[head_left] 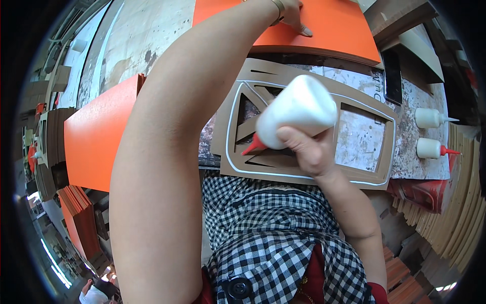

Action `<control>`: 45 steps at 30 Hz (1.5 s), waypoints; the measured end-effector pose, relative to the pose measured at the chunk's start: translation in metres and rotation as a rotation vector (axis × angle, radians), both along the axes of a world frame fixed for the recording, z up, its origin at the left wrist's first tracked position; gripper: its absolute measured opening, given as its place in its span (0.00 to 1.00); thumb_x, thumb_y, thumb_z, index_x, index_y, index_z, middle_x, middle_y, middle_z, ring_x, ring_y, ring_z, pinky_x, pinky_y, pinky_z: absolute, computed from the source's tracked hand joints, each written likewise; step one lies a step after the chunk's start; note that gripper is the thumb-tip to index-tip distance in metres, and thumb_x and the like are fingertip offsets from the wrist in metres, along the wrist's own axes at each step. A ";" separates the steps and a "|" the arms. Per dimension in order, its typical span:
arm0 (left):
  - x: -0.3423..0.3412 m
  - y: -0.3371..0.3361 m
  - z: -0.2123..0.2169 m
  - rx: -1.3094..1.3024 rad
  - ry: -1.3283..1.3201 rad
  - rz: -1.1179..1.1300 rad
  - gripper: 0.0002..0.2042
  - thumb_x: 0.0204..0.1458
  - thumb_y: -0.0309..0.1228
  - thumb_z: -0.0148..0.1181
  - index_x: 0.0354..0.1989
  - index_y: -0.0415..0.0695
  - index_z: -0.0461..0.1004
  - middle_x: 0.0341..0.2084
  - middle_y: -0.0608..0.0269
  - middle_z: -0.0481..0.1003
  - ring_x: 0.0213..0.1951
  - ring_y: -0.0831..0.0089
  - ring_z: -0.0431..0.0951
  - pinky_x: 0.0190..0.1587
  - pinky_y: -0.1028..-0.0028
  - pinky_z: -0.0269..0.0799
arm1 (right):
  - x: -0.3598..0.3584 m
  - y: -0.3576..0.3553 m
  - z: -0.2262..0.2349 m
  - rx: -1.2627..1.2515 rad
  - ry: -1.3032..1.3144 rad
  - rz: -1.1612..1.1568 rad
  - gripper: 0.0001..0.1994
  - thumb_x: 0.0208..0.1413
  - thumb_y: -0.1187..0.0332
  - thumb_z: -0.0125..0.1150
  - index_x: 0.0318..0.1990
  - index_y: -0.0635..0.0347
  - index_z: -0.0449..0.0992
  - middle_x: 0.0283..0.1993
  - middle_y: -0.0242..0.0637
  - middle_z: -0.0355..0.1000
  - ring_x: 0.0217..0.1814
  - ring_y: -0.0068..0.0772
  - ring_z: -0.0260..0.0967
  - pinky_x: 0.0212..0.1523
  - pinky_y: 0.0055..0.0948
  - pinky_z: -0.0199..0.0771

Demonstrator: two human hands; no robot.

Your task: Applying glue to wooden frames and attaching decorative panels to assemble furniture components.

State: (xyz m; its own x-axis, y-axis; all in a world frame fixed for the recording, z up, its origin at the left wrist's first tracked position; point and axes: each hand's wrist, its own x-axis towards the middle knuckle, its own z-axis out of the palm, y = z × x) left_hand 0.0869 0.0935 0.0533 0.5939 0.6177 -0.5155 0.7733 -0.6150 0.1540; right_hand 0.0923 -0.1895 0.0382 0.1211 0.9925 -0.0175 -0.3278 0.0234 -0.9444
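A: Where's the big white bottle (306,104)?
B: In the middle of the frame, tipped over. Its red tip points down and to the left, over the brown board (281,76) with holes. I can't tell if it touches.
A: Who has it?
B: The right hand (309,149). The thumb presses on the bottle's side. The other fingers hide behind it, so I can't tell how they sit.
A: And the left hand (293,17)?
B: Top middle, on the orange boards (334,33). Its thumb is spread out. The top edge cuts off the rest, so I can't tell about those fingers.
A: What's on the brown board?
B: A white line, near its edges.
A: Anything at the right?
B: Two smaller white bottles (429,149), lying down, and a black phone (392,76) above them.
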 end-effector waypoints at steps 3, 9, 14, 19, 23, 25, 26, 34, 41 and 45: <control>0.005 -0.003 -0.001 0.065 -0.038 -0.026 0.37 0.39 0.56 0.62 0.59 0.54 0.63 0.57 0.61 0.63 0.55 0.54 0.66 0.52 0.38 0.59 | -0.019 -0.006 0.008 -0.091 -0.035 0.041 0.22 0.40 0.74 0.68 0.45 0.69 0.69 0.37 0.44 0.75 0.33 0.32 0.74 0.34 0.25 0.76; -0.020 -0.004 -0.020 0.330 -0.258 -0.023 0.40 0.34 0.62 0.63 0.57 0.54 0.64 0.53 0.56 0.67 0.53 0.50 0.66 0.54 0.51 0.63 | -0.005 -0.024 0.021 -0.340 0.724 -0.284 0.25 0.51 0.65 0.62 0.53 0.66 0.60 0.47 0.42 0.66 0.47 0.37 0.70 0.43 0.32 0.75; -0.014 -0.053 0.016 0.368 -0.149 0.076 0.39 0.41 0.50 0.65 0.62 0.50 0.57 0.61 0.58 0.58 0.58 0.56 0.61 0.57 0.57 0.61 | 0.119 -0.066 0.027 -0.021 0.895 -0.537 0.28 0.53 0.58 0.59 0.54 0.69 0.58 0.51 0.58 0.62 0.49 0.52 0.68 0.48 0.37 0.77; 0.024 -0.135 0.018 0.452 -0.618 -0.345 0.08 0.45 0.33 0.56 0.25 0.41 0.75 0.33 0.54 0.74 0.35 0.58 0.71 0.38 0.58 0.66 | 0.227 -0.095 -0.008 0.106 1.063 -0.773 0.28 0.54 0.55 0.57 0.52 0.70 0.61 0.49 0.56 0.65 0.45 0.49 0.70 0.42 0.33 0.79; 0.037 -0.276 0.013 0.245 -0.615 -0.609 0.16 0.42 0.43 0.60 0.24 0.40 0.77 0.30 0.56 0.74 0.36 0.60 0.68 0.39 0.63 0.66 | 0.266 -0.115 -0.030 0.209 1.178 -0.742 0.28 0.55 0.53 0.56 0.52 0.71 0.61 0.46 0.54 0.67 0.42 0.46 0.72 0.37 0.30 0.80; 0.039 -0.315 0.001 0.234 -0.490 -0.613 0.16 0.40 0.45 0.62 0.26 0.42 0.78 0.30 0.58 0.74 0.38 0.62 0.67 0.43 0.65 0.62 | 0.270 -0.116 -0.034 0.236 1.229 -0.646 0.27 0.56 0.53 0.53 0.52 0.71 0.61 0.45 0.54 0.68 0.41 0.45 0.73 0.36 0.29 0.80; 0.038 -0.325 -0.004 0.262 -0.492 -0.622 0.15 0.41 0.44 0.62 0.26 0.43 0.78 0.31 0.58 0.74 0.38 0.62 0.67 0.44 0.66 0.60 | 0.270 -0.119 -0.036 0.245 1.255 -0.597 0.27 0.57 0.54 0.52 0.51 0.71 0.61 0.45 0.53 0.68 0.40 0.44 0.73 0.35 0.29 0.80; 0.038 -0.327 0.022 0.211 -0.418 -0.561 0.12 0.42 0.39 0.60 0.25 0.43 0.78 0.29 0.58 0.75 0.38 0.63 0.67 0.44 0.66 0.59 | 0.278 -0.155 -0.049 -0.031 1.207 -0.841 0.21 0.61 0.55 0.46 0.47 0.69 0.67 0.37 0.45 0.71 0.32 0.33 0.72 0.23 0.23 0.75; -0.004 -0.284 0.175 -0.066 -0.832 -0.326 0.03 0.41 0.23 0.63 0.25 0.38 0.77 0.20 0.61 0.72 0.21 0.69 0.68 0.27 0.74 0.67 | 0.163 -0.136 0.020 -0.160 0.253 -0.630 0.15 0.56 0.65 0.53 0.48 0.62 0.67 0.27 0.33 0.67 0.22 0.19 0.59 0.18 0.13 0.54; -0.043 -0.270 0.237 -0.217 -1.256 -0.064 0.11 0.46 0.24 0.61 0.38 0.34 0.76 0.29 0.61 0.77 0.29 0.76 0.74 0.34 0.80 0.69 | 0.104 -0.065 0.058 0.067 -0.231 -0.131 0.29 0.45 0.74 0.60 0.58 0.67 0.60 0.40 0.38 0.72 0.26 0.19 0.59 0.29 0.14 0.60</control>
